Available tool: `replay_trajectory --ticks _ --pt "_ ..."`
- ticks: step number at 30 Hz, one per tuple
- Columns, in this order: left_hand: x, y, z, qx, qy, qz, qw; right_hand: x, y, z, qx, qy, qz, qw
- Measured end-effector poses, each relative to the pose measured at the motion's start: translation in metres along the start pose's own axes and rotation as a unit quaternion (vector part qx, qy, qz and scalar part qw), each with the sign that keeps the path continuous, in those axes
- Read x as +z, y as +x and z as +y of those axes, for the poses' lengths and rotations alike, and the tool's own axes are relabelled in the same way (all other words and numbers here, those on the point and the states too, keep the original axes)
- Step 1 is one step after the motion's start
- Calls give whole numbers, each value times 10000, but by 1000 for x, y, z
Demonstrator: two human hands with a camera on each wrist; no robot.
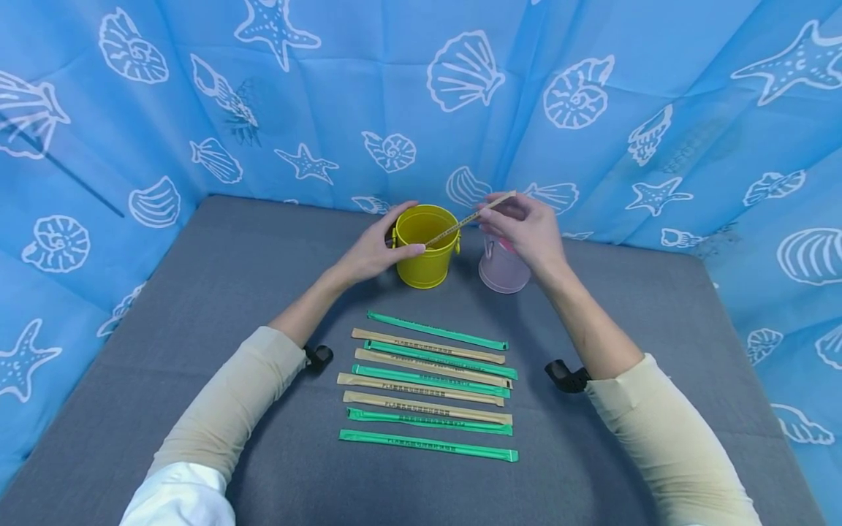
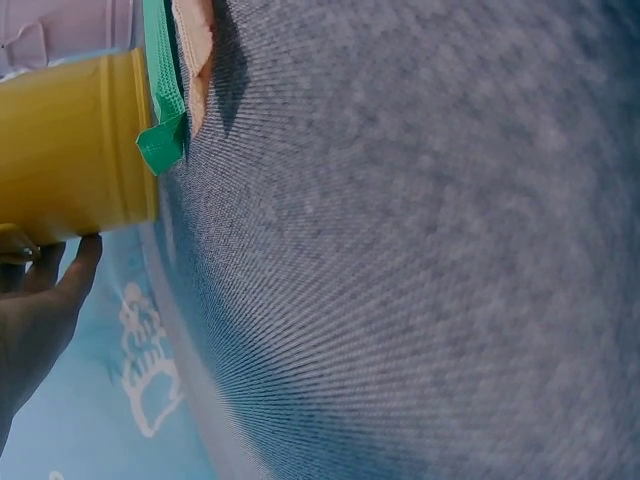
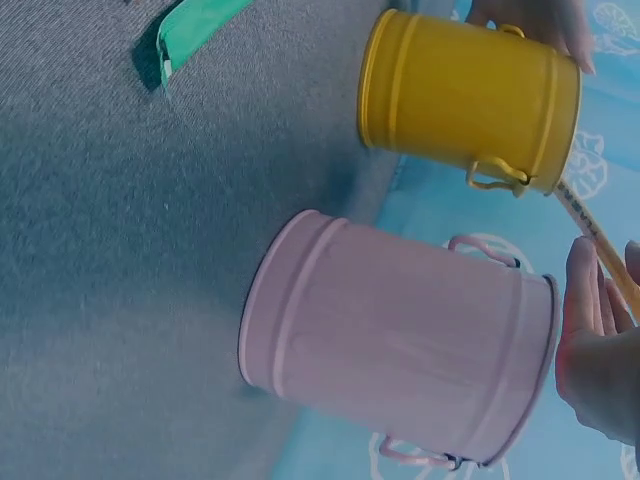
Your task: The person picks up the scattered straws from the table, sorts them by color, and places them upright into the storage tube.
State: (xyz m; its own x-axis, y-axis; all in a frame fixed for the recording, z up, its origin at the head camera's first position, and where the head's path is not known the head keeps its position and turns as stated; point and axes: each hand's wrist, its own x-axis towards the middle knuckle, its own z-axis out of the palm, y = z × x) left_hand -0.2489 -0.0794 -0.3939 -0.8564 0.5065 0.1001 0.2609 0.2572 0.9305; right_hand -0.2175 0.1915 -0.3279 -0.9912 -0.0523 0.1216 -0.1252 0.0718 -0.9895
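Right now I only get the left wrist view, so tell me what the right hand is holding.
Observer: The right hand pinches a tan straw.
Operator: Say where its lower end is.
Observer: At the mouth of the yellow bucket.
Operator: Tell me whether the pink bucket touches that one.
Observer: It doesn't; the head view shows a gap between the two.
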Motion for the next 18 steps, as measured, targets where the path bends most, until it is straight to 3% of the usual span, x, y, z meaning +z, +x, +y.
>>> replay_trajectory --ticks 8,14,18 --pt "1 1 0 -47 71 7 10000 -16 -14 -10 27 -676 350 9971" --pt "0 3 -3 -14 5 -37 10000 -29 -32 -14 -384 -326 526 9973" --pt "-1 3 -5 23 21 -64 10000 -34 -43 -13 -507 -678 566 9948"
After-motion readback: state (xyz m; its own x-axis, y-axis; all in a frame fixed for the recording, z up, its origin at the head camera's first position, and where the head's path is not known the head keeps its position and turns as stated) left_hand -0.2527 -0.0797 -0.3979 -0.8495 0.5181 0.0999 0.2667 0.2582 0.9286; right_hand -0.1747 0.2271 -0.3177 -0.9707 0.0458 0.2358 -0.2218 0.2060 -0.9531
